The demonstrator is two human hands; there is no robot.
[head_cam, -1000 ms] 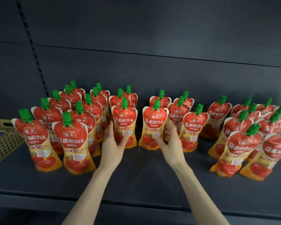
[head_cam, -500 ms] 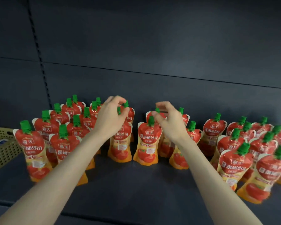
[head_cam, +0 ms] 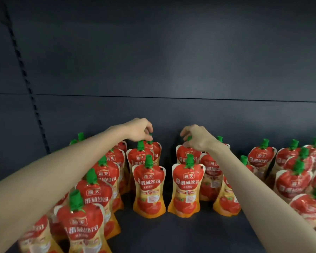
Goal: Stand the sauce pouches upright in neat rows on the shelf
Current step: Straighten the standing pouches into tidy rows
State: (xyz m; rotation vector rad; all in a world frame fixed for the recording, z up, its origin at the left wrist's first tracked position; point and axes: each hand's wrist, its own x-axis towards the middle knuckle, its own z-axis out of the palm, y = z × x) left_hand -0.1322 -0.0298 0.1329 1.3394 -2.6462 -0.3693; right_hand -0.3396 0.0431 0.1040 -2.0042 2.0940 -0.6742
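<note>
Both arms reach to the back of the shelf (head_cam: 171,234). The left hand (head_cam: 140,130) has its fingers (head_cam: 147,129) pinching the green cap of the left pouch (head_cam: 156,151) in the back row, and the right hand (head_cam: 197,138) is clamped the same way on the right pouch (head_cam: 187,154) cap. The other pouches (head_cam: 149,187) all stand upright: 2 columns in the middle with a gap between, and denser bunches either side.

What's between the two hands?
Nothing; head view shows only dark grey back panel between left hand, pinching one red green-capped sauce pouch, and right hand, pinching another.
</note>
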